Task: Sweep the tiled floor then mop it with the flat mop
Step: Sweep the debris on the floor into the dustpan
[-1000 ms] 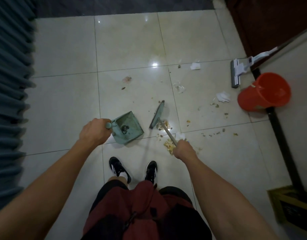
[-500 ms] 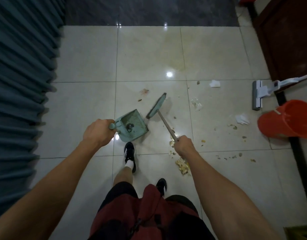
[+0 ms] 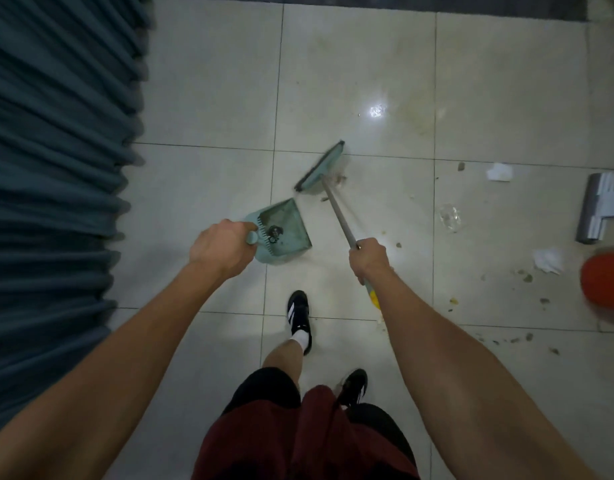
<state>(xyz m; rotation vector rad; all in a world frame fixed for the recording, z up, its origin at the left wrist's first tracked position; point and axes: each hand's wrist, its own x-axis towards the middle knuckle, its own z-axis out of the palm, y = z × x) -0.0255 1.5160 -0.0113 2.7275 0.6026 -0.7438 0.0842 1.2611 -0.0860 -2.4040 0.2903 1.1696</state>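
Observation:
My left hand (image 3: 221, 247) grips the handle of a green dustpan (image 3: 284, 230), which hangs tilted over the pale tiled floor (image 3: 208, 98) with a bit of dark debris in it. My right hand (image 3: 369, 259) grips the grey stick of a green broom (image 3: 320, 167); its head touches the floor just beyond the dustpan, beside some brown crumbs. The flat mop (image 3: 598, 209) lies at the right edge, head only in view. Scraps of white paper (image 3: 498, 172), clear plastic (image 3: 450, 216) and crumbs are scattered over the tiles to the right.
A pleated blue-green curtain (image 3: 56, 168) runs down the left side. An orange bucket (image 3: 605, 282) is cut off at the right edge. A dark strip of floor (image 3: 367, 1) borders the far tiles. My feet in black shoes (image 3: 298, 313) stand below the dustpan.
I have stepped forward and left. The broom head has swung farther out, beyond the dustpan, to the brown crumbs. Mop and bucket have slid toward the right edge of view.

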